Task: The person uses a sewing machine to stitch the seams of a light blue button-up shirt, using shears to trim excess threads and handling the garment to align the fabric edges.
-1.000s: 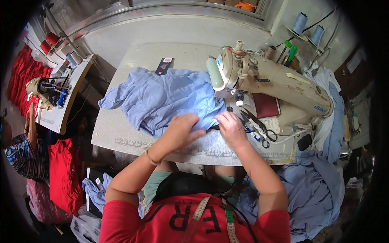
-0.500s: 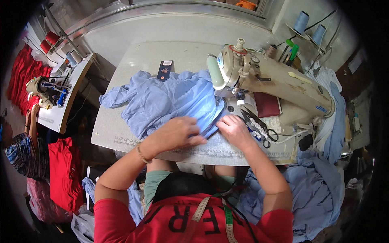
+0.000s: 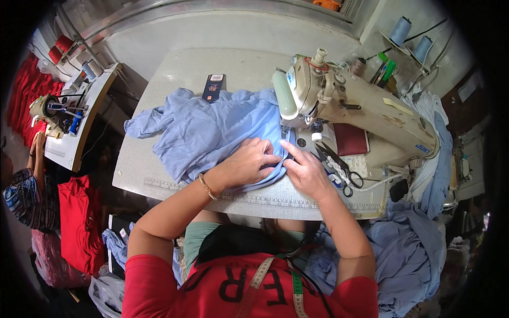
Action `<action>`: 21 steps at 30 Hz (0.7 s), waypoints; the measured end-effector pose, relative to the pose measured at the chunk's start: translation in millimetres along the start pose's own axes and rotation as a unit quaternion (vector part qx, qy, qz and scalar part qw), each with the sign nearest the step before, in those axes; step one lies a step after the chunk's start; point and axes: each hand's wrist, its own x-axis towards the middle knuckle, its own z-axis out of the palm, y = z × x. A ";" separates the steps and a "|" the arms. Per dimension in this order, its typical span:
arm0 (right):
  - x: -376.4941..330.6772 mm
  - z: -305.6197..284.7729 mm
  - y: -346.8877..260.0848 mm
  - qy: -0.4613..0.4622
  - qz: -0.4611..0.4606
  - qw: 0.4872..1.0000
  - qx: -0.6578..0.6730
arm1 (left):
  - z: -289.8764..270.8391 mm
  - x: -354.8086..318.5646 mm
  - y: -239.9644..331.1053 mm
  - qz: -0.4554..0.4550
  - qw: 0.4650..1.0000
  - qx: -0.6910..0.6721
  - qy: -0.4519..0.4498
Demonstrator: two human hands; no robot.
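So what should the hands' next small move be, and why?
Probably smooth the blue cloth flat along its right edge: the left hand and right hand are both there, near the sewing machine, and the cloth looks wrinkled.

Had my left hand (image 3: 250,160) back-up, fingers bent, tips aimed at right hand (image 3: 304,172). That one sat just right of those tips, index finger (image 3: 291,149) stretched forward and left, other fingers curled. Ran my left forearm (image 3: 177,208) and right forearm (image 3: 343,225) inward, elbows bent, well behind fingertips.
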 end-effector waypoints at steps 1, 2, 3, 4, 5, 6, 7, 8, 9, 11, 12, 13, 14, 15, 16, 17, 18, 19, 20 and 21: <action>-0.8 0.5 1.1 -0.010 0.004 1.000 -0.004 | -1.1 -1.0 0.3 0.007 1.000 -0.003 0.010; -2.2 1.2 3.0 -0.020 0.008 1.000 -0.009 | -2.1 -2.2 0.5 0.014 1.000 -0.007 0.020; -3.5 2.0 4.8 -0.028 0.011 0.999 -0.013 | -3.8 -3.9 0.4 0.020 0.999 -0.010 0.029; -5.6 2.8 5.7 -0.035 0.016 0.999 -0.012 | -5.7 -7.0 0.2 -0.002 0.999 0.010 0.034; -8.3 3.4 6.1 -0.043 0.021 0.999 -0.012 | -7.8 -11.5 -0.2 -0.023 0.999 0.029 0.038; -9.5 3.5 6.4 -0.049 0.025 0.998 -0.011 | -9.6 -16.1 -0.7 -0.045 0.997 0.050 0.043; -8.7 2.7 7.9 -0.028 -0.001 0.999 -0.029 | -10.7 -20.9 -1.2 -0.077 0.993 0.088 0.036; -6.5 1.0 9.8 -0.007 -0.028 0.998 -0.047 | -11.6 -26.0 -1.8 -0.109 0.986 0.125 0.029; -5.1 0.1 10.4 0.014 -0.054 0.996 -0.065 | -13.4 -31.3 -3.3 -0.140 0.976 0.163 0.023; -7.2 9.3 8.1 0.041 -0.006 0.999 -0.023 | -19.9 -35.4 -14.8 -0.155 0.962 0.226 0.004; -7.0 12.2 6.8 0.053 0.017 0.998 -0.002 | -25.3 -35.7 -19.6 -0.157 0.954 0.256 0.000; -6.7 10.9 6.8 0.031 0.008 0.999 -0.002 | -30.4 -35.5 -23.4 -0.159 0.945 0.286 -0.004; -6.5 8.4 7.4 0.009 -0.002 1.000 -0.003 | -35.4 -35.3 -25.3 -0.173 0.941 0.289 -0.015; -6.5 6.5 8.2 -0.012 -0.011 1.000 -0.004 | -40.6 -32.0 -27.7 -0.184 0.935 0.299 -0.044; -7.1 6.2 9.4 -0.011 -0.010 1.000 0.011 | -46.3 -28.0 -30.7 -0.195 0.928 0.309 -0.072; -8.0 6.6 10.8 -0.009 -0.010 1.000 0.027 | -52.3 -24.3 -32.6 -0.206 0.920 0.319 -0.101; -8.8 6.8 11.9 -0.007 -0.009 0.999 0.040 | -56.8 -16.5 -30.7 -0.217 0.911 0.324 -0.132; -8.2 5.8 10.6 -0.010 -0.007 0.999 0.047 | -58.1 -11.0 -24.0 -0.203 0.910 0.328 -0.150; -7.3 3.8 7.8 -0.012 -0.005 0.998 0.054 | -58.0 -4.8 -16.4 -0.189 0.909 0.332 -0.168; -6.1 1.7 5.6 -0.013 -0.004 0.998 0.061 | -56.1 1.0 -9.6 -0.174 0.907 0.336 -0.185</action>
